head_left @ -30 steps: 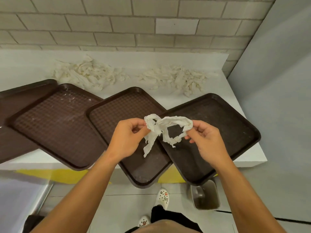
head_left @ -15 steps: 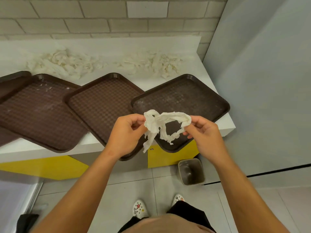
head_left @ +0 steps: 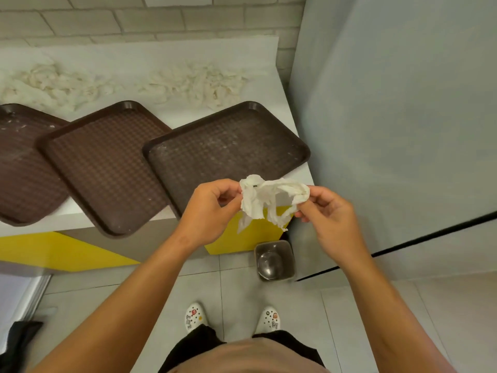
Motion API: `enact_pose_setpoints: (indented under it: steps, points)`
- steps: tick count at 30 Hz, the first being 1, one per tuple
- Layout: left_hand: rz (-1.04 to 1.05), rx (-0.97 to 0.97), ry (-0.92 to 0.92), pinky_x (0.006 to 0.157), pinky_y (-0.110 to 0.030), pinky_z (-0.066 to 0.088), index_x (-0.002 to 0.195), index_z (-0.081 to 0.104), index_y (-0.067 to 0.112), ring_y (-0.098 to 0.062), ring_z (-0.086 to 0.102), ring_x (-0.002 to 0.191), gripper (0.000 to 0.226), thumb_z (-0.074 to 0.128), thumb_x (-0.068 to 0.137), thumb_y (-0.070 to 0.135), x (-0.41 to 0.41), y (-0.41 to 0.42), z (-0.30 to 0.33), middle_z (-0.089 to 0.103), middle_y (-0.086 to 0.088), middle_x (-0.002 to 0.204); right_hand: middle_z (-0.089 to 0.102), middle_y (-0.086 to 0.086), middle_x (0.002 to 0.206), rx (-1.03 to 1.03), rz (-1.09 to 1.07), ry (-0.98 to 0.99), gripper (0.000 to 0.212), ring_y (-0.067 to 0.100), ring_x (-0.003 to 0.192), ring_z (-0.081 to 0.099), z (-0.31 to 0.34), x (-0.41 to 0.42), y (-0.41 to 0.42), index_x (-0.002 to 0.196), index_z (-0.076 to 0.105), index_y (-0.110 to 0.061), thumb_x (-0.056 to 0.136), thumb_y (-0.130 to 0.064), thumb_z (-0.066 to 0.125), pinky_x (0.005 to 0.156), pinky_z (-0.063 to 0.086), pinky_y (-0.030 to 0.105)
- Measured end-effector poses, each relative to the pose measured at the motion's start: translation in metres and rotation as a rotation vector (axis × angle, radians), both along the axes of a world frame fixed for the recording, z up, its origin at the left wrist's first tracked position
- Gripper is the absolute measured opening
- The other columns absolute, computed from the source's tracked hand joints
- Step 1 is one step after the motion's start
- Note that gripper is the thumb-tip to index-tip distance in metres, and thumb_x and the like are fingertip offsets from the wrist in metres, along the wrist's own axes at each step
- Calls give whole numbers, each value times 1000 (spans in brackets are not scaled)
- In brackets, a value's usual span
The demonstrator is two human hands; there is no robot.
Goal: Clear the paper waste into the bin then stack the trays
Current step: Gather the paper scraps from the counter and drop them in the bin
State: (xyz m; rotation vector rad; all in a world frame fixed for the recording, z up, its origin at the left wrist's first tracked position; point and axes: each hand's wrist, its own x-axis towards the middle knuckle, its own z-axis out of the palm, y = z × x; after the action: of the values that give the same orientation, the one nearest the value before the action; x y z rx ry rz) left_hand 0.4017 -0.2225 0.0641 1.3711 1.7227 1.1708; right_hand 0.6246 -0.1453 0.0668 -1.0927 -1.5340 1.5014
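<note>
both hands, left hand (head_left: 212, 208) and right hand (head_left: 326, 211), pinch the crumpled paper (head_left: 269, 201) at centre frame; the view has swung toward the bin (head_left: 274, 261), now just below, so dropping seems next.

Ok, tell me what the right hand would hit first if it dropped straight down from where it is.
Likely the floor tiles, just right of the metal bin. The right hand, pinching the crumpled paper, looks offset from the bin's opening, though depth is unclear.

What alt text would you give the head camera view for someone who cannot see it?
Two hands, left hand and right hand, pinch a crumpled paper napkin above a small metal bin on the floor. Brown trays overlap on the white counter.
</note>
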Motion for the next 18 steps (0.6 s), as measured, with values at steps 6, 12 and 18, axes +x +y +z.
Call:
enact_pose_setpoints:
  steps: [6, 12, 18]
  points:
    - [27, -71, -9, 73, -28, 55, 86, 73, 18, -8, 64, 70, 13, 66, 91, 8, 50, 9, -41, 73, -1, 80, 77, -7, 87, -86, -19, -52, 17, 5, 75, 70, -27, 39, 3, 105, 72, -19, 96, -7, 65, 65, 52, 15]
    - [11, -140, -39, 79, -34, 56, 91, 74, 22, -14, 68, 80, 11, 65, 89, 27, 76, 24, -103, 74, 5, 85, 77, -12, 83, -171, -68, -111, 16, 0, 75, 71, -77, 46, 3, 107, 72, -17, 95, -7, 66, 65, 52, 13]
    - [-25, -179, 37, 72, -14, 45, 90, 67, 23, 1, 56, 74, 12, 67, 92, 12, 84, 40, -173, 63, 15, 79, 75, 0, 88, -236, -118, -236, 19, 11, 80, 68, -161, 42, 8, 106, 74, -25, 94, -11, 68, 74, 56, 28]
